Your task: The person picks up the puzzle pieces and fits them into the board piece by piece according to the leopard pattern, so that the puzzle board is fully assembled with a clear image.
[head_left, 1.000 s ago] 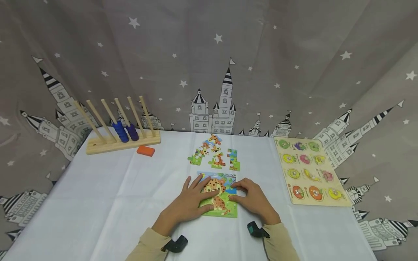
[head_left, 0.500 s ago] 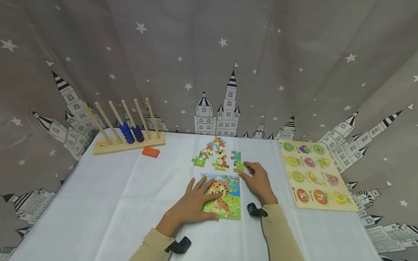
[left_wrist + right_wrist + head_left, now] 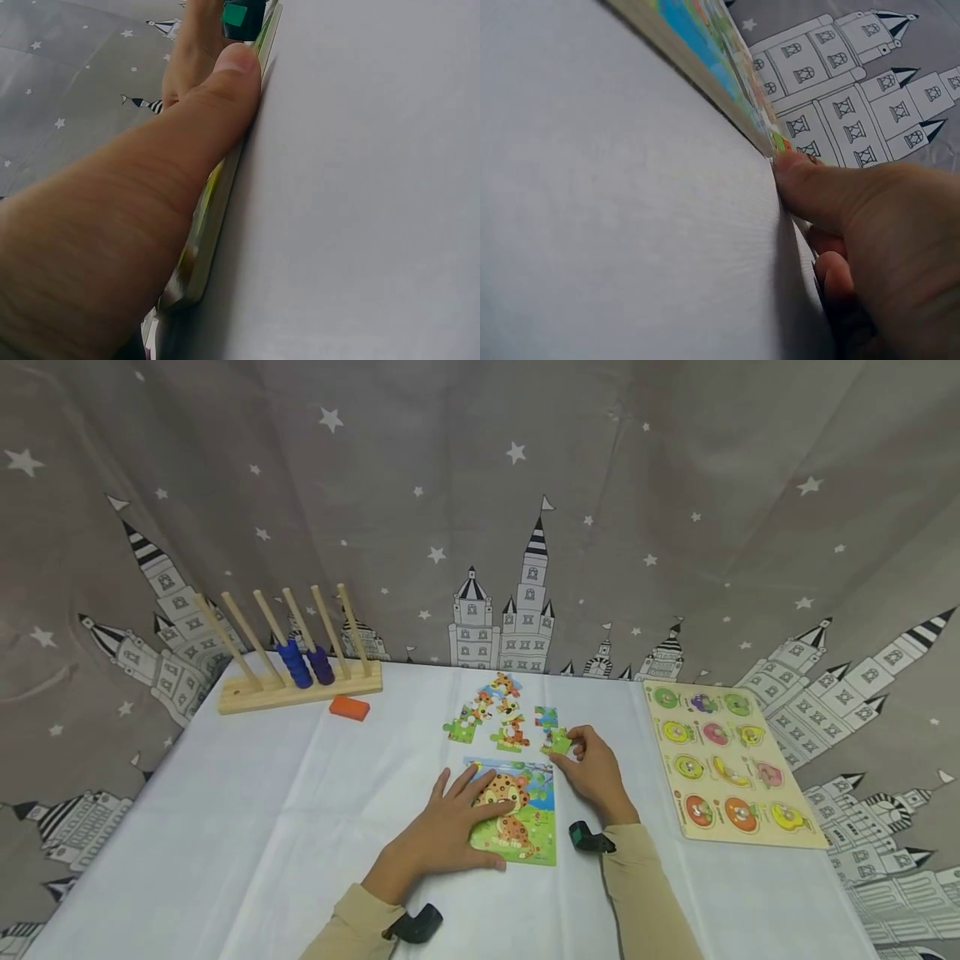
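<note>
The puzzle board (image 3: 536, 827) with a spotted leopard cub picture lies in front of me. My left hand (image 3: 442, 831) rests on its left part with the fingers spread, covering some of the picture. In the left wrist view the thumb (image 3: 225, 90) lies along the board's edge (image 3: 214, 232). Beyond the board's upper right corner, my right hand (image 3: 597, 772) pinches a green jigsaw piece (image 3: 557, 742) between thumb and finger. A blue-green jigsaw piece (image 3: 546, 717) lies just above it. The right thumb (image 3: 806, 180) hides most of the held piece in the right wrist view.
Several loose jigsaw pieces (image 3: 510, 735) lie behind the board. A wooden peg stand (image 3: 300, 695) with blue and purple rings is at the back left, an orange block (image 3: 349, 707) before it. A fruit puzzle board (image 3: 708, 768) lies at the right.
My right hand has left the board's right side, moved up to the loose pieces and taken hold of the green piece, now turned and apart from the blue-green one. The left hand stays.
</note>
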Motion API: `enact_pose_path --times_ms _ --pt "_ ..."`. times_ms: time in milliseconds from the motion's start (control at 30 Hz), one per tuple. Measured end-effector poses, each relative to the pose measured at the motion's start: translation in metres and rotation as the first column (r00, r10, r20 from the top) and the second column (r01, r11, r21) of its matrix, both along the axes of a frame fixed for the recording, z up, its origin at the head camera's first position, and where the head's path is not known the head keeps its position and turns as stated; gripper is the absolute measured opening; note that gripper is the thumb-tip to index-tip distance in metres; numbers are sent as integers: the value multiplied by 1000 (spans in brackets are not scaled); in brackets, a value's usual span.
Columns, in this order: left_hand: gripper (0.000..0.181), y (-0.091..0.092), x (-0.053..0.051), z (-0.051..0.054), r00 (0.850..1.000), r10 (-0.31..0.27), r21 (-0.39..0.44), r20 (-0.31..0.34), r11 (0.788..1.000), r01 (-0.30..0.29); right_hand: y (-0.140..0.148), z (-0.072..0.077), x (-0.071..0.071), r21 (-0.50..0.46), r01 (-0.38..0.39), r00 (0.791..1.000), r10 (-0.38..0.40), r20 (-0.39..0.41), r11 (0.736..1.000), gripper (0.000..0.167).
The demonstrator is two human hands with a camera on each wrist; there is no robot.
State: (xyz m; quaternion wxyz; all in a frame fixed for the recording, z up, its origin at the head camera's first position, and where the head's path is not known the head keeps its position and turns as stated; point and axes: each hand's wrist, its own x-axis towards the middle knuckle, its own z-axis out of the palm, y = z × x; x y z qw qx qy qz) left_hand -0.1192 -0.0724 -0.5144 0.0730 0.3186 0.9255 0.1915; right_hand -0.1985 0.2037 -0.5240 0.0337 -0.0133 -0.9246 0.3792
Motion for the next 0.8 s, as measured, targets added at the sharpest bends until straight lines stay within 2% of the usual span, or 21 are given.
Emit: enact_pose_path --times_ms 133,233,400,633,800 --pt "81 2 -1 0 1000 8 7 -2 1000 -8 3 -2 1 -124 50 998 -54 -28 991 23" --pt "81 4 -1 -1 1000 10 2 -2 1000 -10 5 -3 4 -192 69 997 -75 -24 979 19" --pt "80 5 -3 -4 1000 10 1 -6 1000 -10 6 -1 22 -262 19 999 -12 30 965 15" --pt "80 4 -6 -1 999 24 16 -32 1000 -23 -1 1 52 -252 -72 994 89 56 965 13" --pt "80 3 -7 0 999 25 6 -36 1000 -24 -6 1 70 -175 -126 990 136 45 976 10"
